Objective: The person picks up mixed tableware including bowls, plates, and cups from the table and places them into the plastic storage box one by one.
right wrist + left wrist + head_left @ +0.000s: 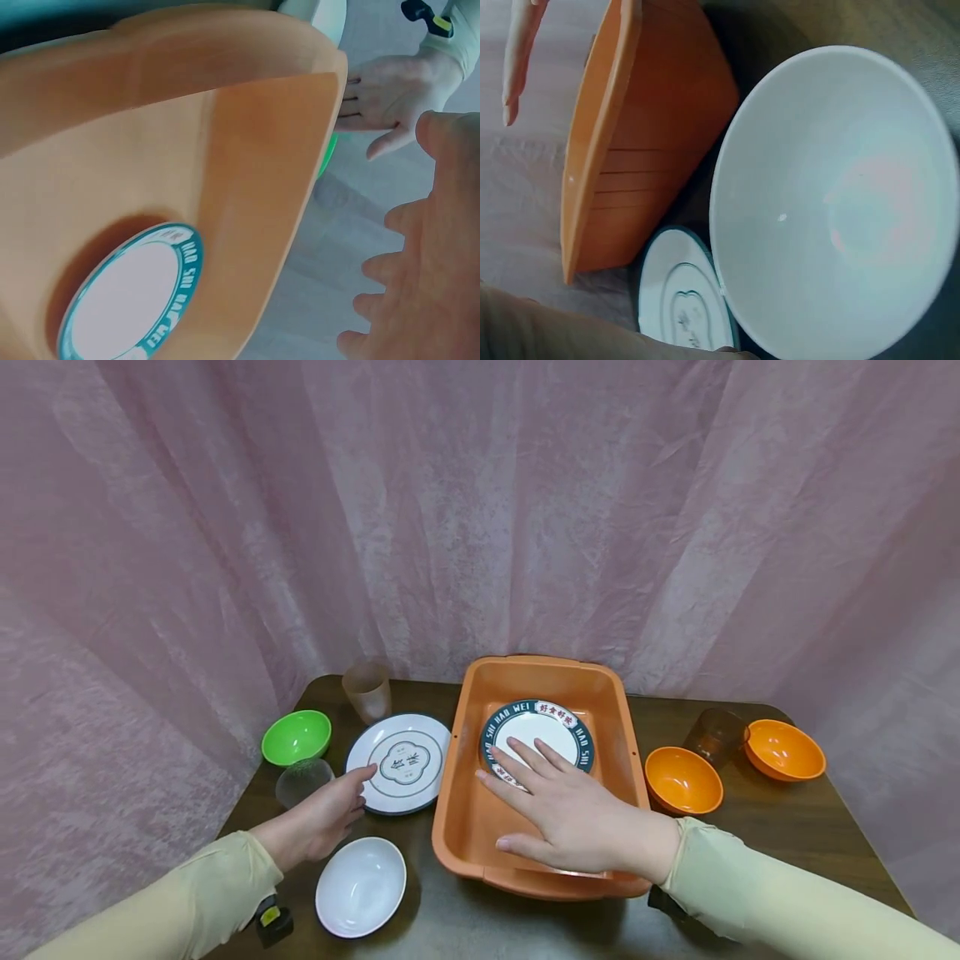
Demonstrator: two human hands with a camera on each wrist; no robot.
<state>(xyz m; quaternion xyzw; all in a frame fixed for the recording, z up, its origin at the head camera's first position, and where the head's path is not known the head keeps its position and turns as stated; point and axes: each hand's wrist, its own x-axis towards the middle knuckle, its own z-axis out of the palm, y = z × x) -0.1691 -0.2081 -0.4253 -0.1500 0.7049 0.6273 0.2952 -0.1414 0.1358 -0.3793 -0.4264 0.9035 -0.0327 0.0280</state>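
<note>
My left hand [322,822] reaches beside a white plate [405,764] with a dark rim and a printed centre. Its thumb overlaps the plate's left edge in the head view, while the right wrist view shows its fingers straight. Below it lies a white bowl [360,889], large in the left wrist view. My right hand [566,818] is spread palm down over an orange basin [480,843], holding nothing. Inside the basin lies a plate with a dark green lettered rim [135,292], partly covered by the right fingers in the head view.
Left of the basin stand a green bowl [296,737], a clear cup [303,781] and a frosted cup [367,693]. To its right are two orange bowls, the nearer one [682,781] and the farther one [783,750], with a dark cup [715,735] between. A pink curtain [480,527] hangs behind the table.
</note>
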